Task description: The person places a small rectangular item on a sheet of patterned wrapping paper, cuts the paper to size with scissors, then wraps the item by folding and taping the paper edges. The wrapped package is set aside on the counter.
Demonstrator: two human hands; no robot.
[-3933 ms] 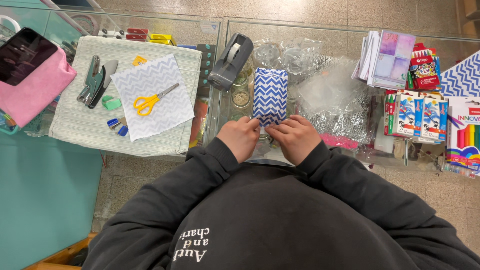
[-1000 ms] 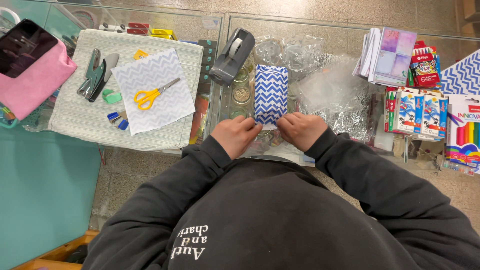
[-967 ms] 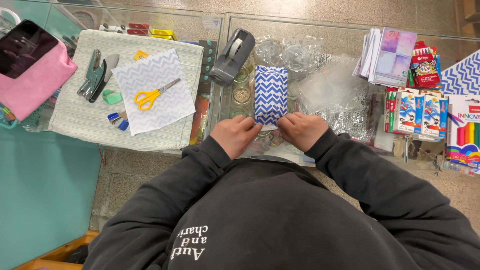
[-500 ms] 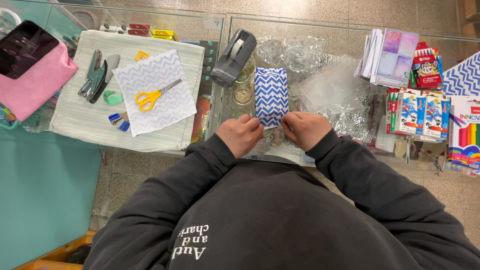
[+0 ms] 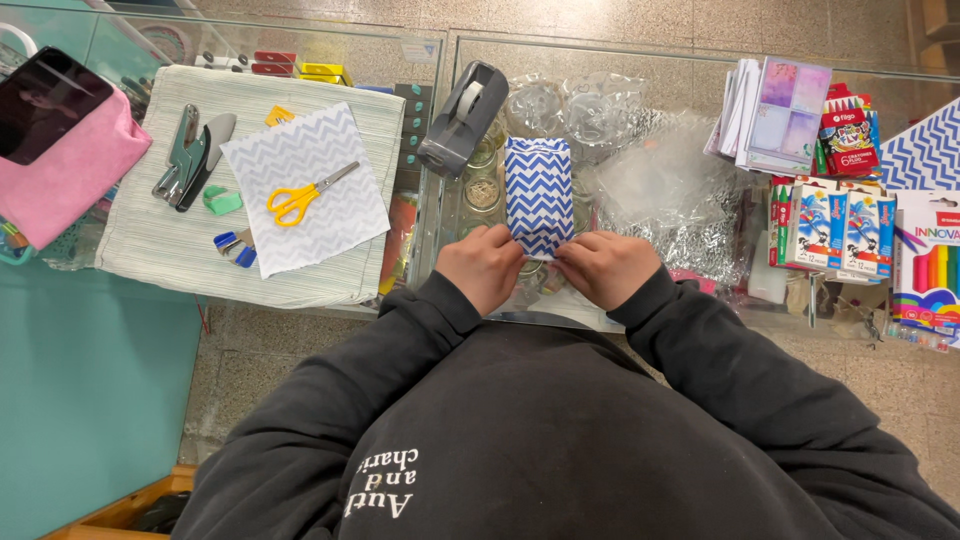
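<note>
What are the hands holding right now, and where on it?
Both the left hand and right hand pinch the near end of the blue zigzag-wrapped parcel.

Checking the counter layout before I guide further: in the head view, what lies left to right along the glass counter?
Pink pouch → stapler → yellow scissors → tape dispenser → blue chevron package, held by left hand and right hand → crayon boxes.

Both hands cover the near end of the blue zigzag parcel (image 5: 538, 195); the marker box (image 5: 930, 270) is cut off at the right edge.
</note>
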